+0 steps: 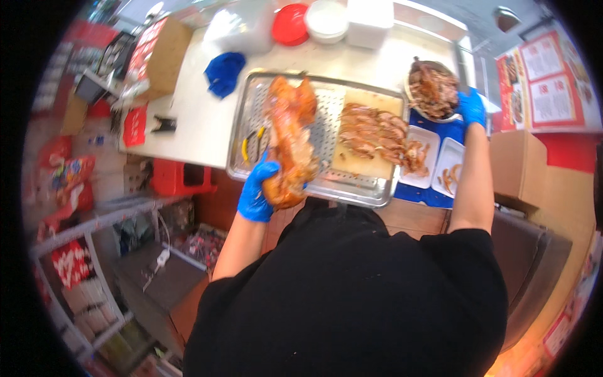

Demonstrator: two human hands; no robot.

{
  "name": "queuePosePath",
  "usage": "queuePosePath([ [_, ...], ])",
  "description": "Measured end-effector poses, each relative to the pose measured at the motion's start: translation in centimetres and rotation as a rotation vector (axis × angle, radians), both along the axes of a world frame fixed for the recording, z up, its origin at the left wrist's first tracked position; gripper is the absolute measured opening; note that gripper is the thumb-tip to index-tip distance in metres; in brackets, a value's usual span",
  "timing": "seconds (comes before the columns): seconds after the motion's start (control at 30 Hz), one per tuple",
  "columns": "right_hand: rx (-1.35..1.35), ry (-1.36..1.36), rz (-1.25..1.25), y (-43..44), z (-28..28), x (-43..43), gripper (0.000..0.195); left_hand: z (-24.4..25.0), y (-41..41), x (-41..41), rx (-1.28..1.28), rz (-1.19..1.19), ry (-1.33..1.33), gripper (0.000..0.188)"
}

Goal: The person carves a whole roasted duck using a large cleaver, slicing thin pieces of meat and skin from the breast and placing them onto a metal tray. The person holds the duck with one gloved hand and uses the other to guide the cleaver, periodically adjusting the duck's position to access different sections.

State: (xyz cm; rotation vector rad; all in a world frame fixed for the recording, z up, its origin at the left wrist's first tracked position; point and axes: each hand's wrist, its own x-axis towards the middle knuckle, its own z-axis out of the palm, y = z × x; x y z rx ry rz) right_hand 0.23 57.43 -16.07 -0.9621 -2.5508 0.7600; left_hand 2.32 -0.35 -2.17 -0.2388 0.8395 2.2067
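Observation:
My left hand (260,191), in a blue glove, grips the near end of a roasted poultry carcass (289,136) over the left half of a perforated metal tray (327,106). Yellow-handled scissors or pliers (246,147) lie beside it. Sliced roast meat (372,131) rests on a cutting board (353,167) in the tray's right half. My blue-gloved right hand (471,107) is at the right rim of a round bowl (409,89) heaped with bones and meat scraps (432,89). A grey, blade-like strip (461,66) runs beyond that hand; whether it is held is unclear.
White foam trays (435,153) with meat pieces sit on a blue cloth (414,194). Another blue cloth (225,73) lies beyond the metal tray. Red (289,23) and white containers (326,21) line the back. Cardboard boxes stand at left (169,56) and right (518,165).

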Motion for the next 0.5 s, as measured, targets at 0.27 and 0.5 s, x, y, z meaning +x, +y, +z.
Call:
queuePosePath([
  [0.27,-0.831,0.054,0.432,-25.9,17.2,1.6,0.031,1.2,1.1,-0.4,0.042,-0.012,0.061,0.079],
  [0.5,0.311,0.219,1.125,-33.9,15.5,2.1,0.030,2.2,0.3,-1.2,0.047,-0.036,0.135,0.080],
])
